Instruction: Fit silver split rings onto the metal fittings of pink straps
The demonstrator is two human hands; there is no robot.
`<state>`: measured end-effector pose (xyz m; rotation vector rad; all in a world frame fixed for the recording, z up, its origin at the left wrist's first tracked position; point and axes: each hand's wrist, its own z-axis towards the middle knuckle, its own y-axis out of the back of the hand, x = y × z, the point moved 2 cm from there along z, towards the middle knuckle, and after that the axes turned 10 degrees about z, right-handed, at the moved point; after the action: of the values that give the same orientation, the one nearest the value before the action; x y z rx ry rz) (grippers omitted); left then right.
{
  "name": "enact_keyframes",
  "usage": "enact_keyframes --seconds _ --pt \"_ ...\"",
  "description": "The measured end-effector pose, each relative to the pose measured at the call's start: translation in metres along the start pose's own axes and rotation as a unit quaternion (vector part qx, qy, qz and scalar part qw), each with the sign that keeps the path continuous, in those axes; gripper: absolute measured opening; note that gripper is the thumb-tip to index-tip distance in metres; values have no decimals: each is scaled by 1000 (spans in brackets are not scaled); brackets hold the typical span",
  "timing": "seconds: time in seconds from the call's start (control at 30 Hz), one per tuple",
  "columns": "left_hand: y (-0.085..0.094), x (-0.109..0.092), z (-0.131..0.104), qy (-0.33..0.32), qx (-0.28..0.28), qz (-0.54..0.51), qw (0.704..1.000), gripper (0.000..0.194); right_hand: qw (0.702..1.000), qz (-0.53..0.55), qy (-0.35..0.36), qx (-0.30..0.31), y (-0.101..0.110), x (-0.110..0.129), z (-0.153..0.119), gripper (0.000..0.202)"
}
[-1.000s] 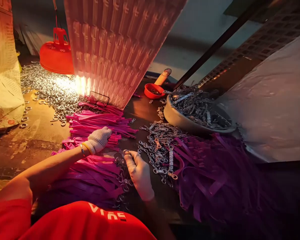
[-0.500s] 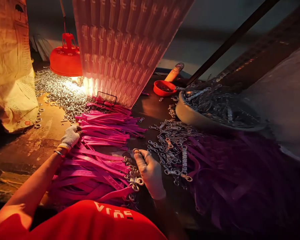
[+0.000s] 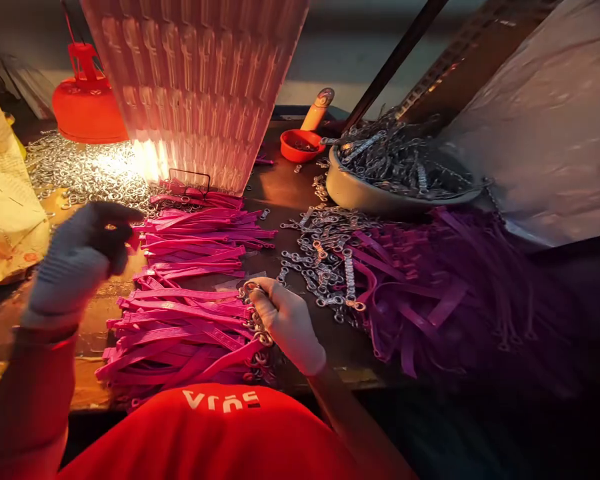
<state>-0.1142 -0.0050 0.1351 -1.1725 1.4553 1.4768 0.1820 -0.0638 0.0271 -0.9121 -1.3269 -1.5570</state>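
Note:
My left hand (image 3: 77, 257), in a knit glove, is lifted off the table near the left ends of the pink straps (image 3: 180, 310). It is blurred; its fingers are curled, with a gap between thumb and forefinger, and I see nothing held. My gloved right hand (image 3: 287, 320) is closed, thumb against fingers, on a metal ring (image 3: 251, 287) at the straps' right ends. More metal rings (image 3: 261, 333) hang along those ends just below. The straps lie in layered bundles, with a further bundle (image 3: 200, 230) behind.
Loose metal rings (image 3: 90, 170) are heaped under a red lamp (image 3: 87, 110) beside a ridged translucent sheet (image 3: 195, 87). To the right are metal chain pieces (image 3: 325, 260), a heaped basin (image 3: 375, 197), purple straps (image 3: 445, 287) and a small red bowl (image 3: 293, 152). A paper sack (image 3: 5, 207) stands left.
My left hand has come up off the straps, to the left and closer to the camera. My right hand keeps its pinch at the strap ends. The whole view has shifted.

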Motion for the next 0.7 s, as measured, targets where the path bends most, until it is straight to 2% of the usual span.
enact_keyframes --seconds 0.03,0.1,0.17,0.23,0.33,0.53,0.63,0.7 --pt "-26 5 -6 -26 83 -15 996 30 1000 4 9 3 -4 5 1 28" --pt "-73 27 -16 20 204 -53 977 33 999 -1 31 15 -10 12 3 28" --pt "-106 53 -23 66 265 -70 960 37 997 -29 63 39 -14 14 4 26" --pt "-123 75 -28 94 298 -58 948 39 990 -76 97 68 -18 12 5 25" --pt "-127 90 -34 106 311 -55 943 40 974 -154 118 115 -23 10 5 23" --pt "-121 77 -39 107 305 -13 946 40 919 -322 134 186 -32 15 7 18" --pt "-121 70 -35 11 276 89 957 27 895 -366 162 197 -34 19 9 19" --pt "-127 69 -35 -60 266 171 947 11 892 -378 168 182 -36 24 10 17"
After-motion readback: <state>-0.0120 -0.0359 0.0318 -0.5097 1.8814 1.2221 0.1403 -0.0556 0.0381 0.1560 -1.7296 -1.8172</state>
